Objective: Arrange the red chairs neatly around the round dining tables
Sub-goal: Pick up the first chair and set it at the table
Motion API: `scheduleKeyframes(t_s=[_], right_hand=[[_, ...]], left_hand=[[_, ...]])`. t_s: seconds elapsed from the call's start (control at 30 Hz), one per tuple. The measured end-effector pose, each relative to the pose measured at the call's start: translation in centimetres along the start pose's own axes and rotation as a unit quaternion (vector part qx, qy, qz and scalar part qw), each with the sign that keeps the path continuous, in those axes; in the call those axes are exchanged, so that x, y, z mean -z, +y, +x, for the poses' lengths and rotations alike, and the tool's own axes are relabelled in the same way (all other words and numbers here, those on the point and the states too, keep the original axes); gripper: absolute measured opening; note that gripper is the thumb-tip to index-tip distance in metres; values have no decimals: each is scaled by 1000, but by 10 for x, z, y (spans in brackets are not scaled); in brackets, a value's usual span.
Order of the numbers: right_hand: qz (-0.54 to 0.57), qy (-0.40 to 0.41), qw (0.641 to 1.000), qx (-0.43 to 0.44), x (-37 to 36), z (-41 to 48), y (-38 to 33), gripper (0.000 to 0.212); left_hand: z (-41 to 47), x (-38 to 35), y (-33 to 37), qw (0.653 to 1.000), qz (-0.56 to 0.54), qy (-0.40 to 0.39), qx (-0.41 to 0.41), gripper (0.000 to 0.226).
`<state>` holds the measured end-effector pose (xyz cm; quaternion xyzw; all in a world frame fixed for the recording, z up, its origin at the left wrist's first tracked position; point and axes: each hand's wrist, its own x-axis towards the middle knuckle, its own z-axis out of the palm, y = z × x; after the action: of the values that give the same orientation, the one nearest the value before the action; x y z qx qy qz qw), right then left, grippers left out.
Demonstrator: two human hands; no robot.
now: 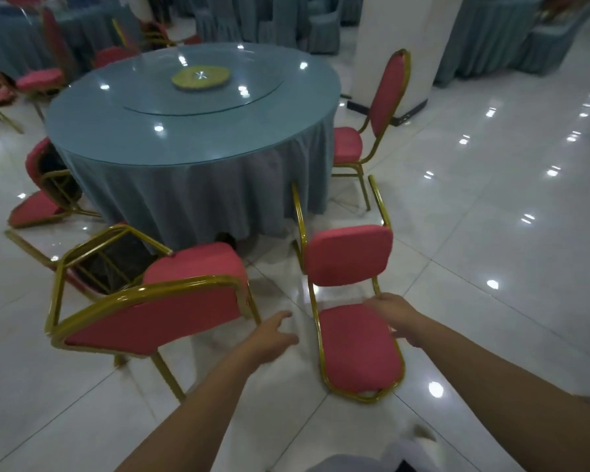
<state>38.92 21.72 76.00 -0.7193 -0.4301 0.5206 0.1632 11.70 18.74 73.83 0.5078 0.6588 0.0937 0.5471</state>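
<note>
**Fallen chair points at the table, right grip nearest**

The round table (191, 185), draped in blue cloth, fills the middle of the view, with one upright chair (389, 93) set at its right side. On the floor in front of it a fallen chair (349, 255) lies on its back. Its backrest is flat on the tiles nearest the person, its seat stands up and its legs point toward the table. Its long axis thus runs straight from the person to the table. To its left a second tipped chair (171, 311) leans at an angle.

The right grip (395, 318) sits over the backrest's right rail. It is blurred, so whether its fingers are closed on the frame cannot be told. The left grip (273, 332) is open, fingers spread and holding nothing, between the two chairs and near the backrest's left rail. Standing the chair up likely means raising this near end up and forward, toward the table.
</note>
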Motion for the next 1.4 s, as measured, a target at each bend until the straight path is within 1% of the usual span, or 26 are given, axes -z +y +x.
scheduleKeyframes(t_s=[0.07,0.13,0.17,0.27,0.33,0.4,0.47,0.53,0.63,0.7,0.8,0.87,0.93,1.0,1.13,1.23,1.27,1.33,1.4], right_hand=[[13,5,1000,-17,31,19,19,30],[24,0,999,-28,61,40,36,14],[30,-3,999,-32,77,53,45,11],[24,-29,998,-53,128,89,79,10],[5,-55,996,-74,161,112,103,19],[-23,-75,992,-99,193,133,123,38],[-30,-71,991,-108,222,152,141,55],[-43,-64,991,-109,243,172,158,60],[-72,-57,988,-124,257,199,183,56],[-75,-57,984,-149,257,216,199,53],[-89,-52,979,-174,243,245,228,53],[-131,-52,975,-171,226,267,254,54],[-215,-75,963,-141,199,297,290,60],[-277,-116,948,-100,170,329,325,68],[-329,-150,929,-74,116,409,391,81],[-433,-184,882,0,82,473,433,90],[-448,-191,873,30,72,493,445,92],[-446,-197,870,75,53,532,469,96],[-459,-196,859,110,39,570,490,103]], left_hand=[[20,-21,14,1000,6,-4,18,68],[43,-43,29,999,-13,5,40,67],[55,-54,36,998,-24,19,53,65],[82,-92,52,991,-47,62,111,59],[92,-118,60,983,-60,66,159,58],[97,-140,69,976,-63,75,194,55],[104,-158,77,970,-62,96,215,53],[114,-174,80,966,-57,101,232,52],[131,-195,75,965,-34,55,255,49],[150,-203,67,963,-28,20,269,45],[196,-219,46,962,-25,20,271,39],[234,-239,25,964,-34,21,264,35],[279,-265,-6,962,-43,-12,268,36],[324,-293,-42,960,-54,-38,273,43],[408,-334,-127,957,-83,4,280,64],[462,-358,-196,958,-80,5,276,78],[479,-365,-218,959,-81,0,271,80],[508,-375,-256,961,-94,0,261,90],[537,-382,-288,967,-83,51,236,106]])
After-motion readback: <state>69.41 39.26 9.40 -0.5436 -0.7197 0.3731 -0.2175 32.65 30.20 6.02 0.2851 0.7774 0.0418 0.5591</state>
